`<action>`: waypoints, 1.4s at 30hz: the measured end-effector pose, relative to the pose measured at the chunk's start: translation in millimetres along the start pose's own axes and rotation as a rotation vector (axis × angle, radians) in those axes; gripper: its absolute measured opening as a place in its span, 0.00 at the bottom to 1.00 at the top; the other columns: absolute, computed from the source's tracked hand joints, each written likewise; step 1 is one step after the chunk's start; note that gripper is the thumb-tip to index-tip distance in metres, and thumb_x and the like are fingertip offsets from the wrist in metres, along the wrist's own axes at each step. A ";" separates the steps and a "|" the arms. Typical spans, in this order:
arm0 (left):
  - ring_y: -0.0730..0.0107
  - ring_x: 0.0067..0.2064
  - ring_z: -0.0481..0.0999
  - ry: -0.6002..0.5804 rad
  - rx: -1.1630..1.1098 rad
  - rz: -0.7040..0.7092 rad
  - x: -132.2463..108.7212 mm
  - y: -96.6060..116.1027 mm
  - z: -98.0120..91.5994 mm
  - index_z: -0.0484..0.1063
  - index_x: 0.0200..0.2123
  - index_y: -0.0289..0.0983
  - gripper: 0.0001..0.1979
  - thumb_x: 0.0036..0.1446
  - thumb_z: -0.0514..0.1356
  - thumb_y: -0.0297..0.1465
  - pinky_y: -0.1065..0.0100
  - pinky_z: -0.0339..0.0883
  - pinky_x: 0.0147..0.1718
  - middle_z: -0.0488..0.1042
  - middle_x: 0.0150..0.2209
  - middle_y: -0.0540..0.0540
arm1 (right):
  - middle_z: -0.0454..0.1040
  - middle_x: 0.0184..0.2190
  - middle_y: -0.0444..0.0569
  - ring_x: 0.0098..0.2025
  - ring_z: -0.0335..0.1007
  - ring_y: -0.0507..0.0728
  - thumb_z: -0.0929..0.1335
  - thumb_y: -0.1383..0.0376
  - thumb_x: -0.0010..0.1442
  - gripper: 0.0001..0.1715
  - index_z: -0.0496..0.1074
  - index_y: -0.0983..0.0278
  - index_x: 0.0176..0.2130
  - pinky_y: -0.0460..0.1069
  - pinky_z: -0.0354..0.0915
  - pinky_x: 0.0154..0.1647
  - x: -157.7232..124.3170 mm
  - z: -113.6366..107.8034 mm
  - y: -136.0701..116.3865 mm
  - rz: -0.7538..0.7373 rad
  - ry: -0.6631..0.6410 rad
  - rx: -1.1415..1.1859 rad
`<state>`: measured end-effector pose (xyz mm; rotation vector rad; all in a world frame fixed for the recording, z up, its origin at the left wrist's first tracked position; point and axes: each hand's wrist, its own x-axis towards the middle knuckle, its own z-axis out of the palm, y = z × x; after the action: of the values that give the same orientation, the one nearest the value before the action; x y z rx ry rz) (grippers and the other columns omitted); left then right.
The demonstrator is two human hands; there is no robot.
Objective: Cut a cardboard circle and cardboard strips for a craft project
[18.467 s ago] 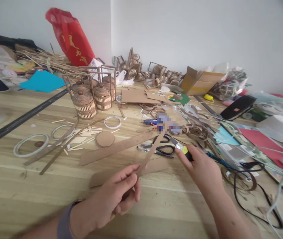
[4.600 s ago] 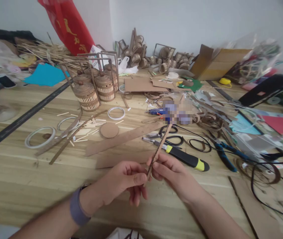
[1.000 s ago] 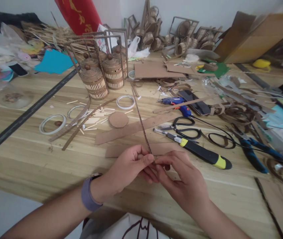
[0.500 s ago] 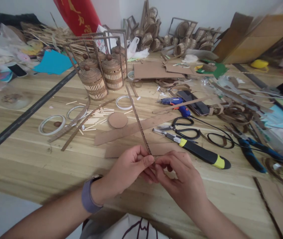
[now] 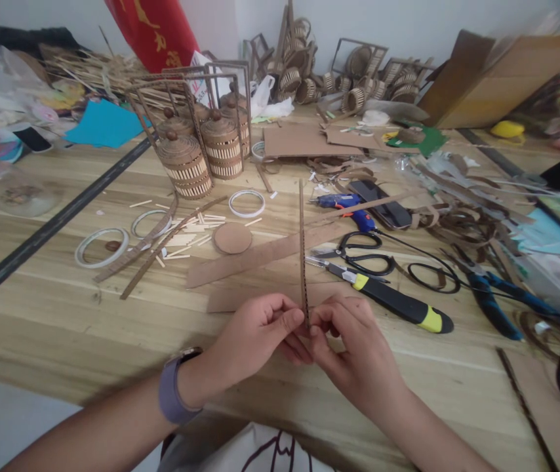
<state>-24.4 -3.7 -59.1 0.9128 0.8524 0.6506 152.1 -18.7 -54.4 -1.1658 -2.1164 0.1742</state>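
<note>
A narrow corrugated cardboard strip (image 5: 303, 255) points away from me, its near end pinched between both hands. My left hand (image 5: 265, 331), with a purple watch strap at the wrist, has thumb and fingers closed on the left of that end. On the other side, my right hand (image 5: 353, 347) is closed with its fingertips against the same end. The fingers partly hide the strip's tip. Beneath it lie a wide cardboard strip (image 5: 240, 259) and a second flat cardboard piece (image 5: 225, 299). A cardboard disc (image 5: 232, 238) rests near small pale sticks (image 5: 181, 241).
A utility knife (image 5: 402, 305), black scissors (image 5: 368, 252), a blue glue gun (image 5: 353, 204) and pliers (image 5: 491, 301) lie to the right. Tape rings (image 5: 246, 204) sit left of centre. Lidded stick-sided baskets (image 5: 185, 167) stand behind, and a cardboard box (image 5: 496, 82) is at the back right.
The cardboard strip's far end has swung to the right, from leaning left to nearly straight ahead. Both hands stay at its near end with almost the same grip.
</note>
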 end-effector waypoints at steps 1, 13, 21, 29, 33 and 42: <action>0.69 0.28 0.78 -0.003 0.050 0.011 -1.0 0.6 -0.3 0.71 0.32 0.36 0.25 0.55 0.66 0.54 0.69 0.72 0.29 0.76 0.27 0.49 | 0.70 0.23 0.41 0.27 0.68 0.54 0.63 0.72 0.61 0.10 0.63 0.58 0.31 0.50 0.60 0.32 0.1 -0.3 0.5 0.014 -0.003 -0.002; 0.74 0.24 0.63 0.052 0.839 0.248 -12.5 5.7 -0.1 0.70 0.28 0.37 0.14 0.66 0.53 0.34 0.70 0.49 0.24 0.67 0.23 0.53 | 0.70 0.23 0.42 0.27 0.66 0.53 0.63 0.72 0.61 0.10 0.65 0.60 0.29 0.50 0.59 0.32 -0.2 1.7 3.9 0.037 -0.087 0.034; 0.75 0.23 0.61 0.084 0.819 0.202 -10.1 4.5 -0.8 0.64 0.24 0.38 0.15 0.63 0.53 0.34 0.70 0.48 0.24 0.64 0.21 0.54 | 0.69 0.24 0.41 0.28 0.66 0.53 0.63 0.74 0.61 0.11 0.63 0.59 0.31 0.50 0.59 0.34 -2.1 6.3 2.7 0.003 -0.050 0.031; 0.73 0.24 0.63 0.148 0.733 0.135 -6.6 2.4 2.3 0.61 0.21 0.40 0.10 0.53 0.53 0.31 0.70 0.50 0.23 0.65 0.20 0.53 | 0.69 0.25 0.42 0.28 0.66 0.53 0.63 0.75 0.62 0.11 0.64 0.60 0.31 0.51 0.58 0.36 -5.4 13.6 1.4 -0.057 -0.032 -0.067; 0.69 0.24 0.69 0.137 0.625 0.033 -4.5 4.3 3.0 0.63 0.20 0.40 0.08 0.49 0.52 0.32 0.70 0.56 0.24 0.70 0.20 0.51 | 0.70 0.25 0.42 0.28 0.66 0.54 0.64 0.74 0.62 0.11 0.64 0.60 0.31 0.51 0.57 0.37 -7.0 16.0 0.8 -0.061 -0.054 -0.091; 0.72 0.22 0.67 0.151 0.716 0.091 -6.6 4.8 1.1 0.63 0.18 0.38 0.10 0.50 0.52 0.32 0.70 0.48 0.22 0.67 0.18 0.52 | 0.70 0.25 0.41 0.28 0.67 0.53 0.63 0.74 0.60 0.10 0.63 0.60 0.30 0.50 0.58 0.35 -2.0 10.5 2.4 -0.004 -0.110 0.043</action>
<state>-27.5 -7.1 -52.3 1.5654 1.2164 0.4952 147.9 -16.7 -64.3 -1.1505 -2.1992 0.2874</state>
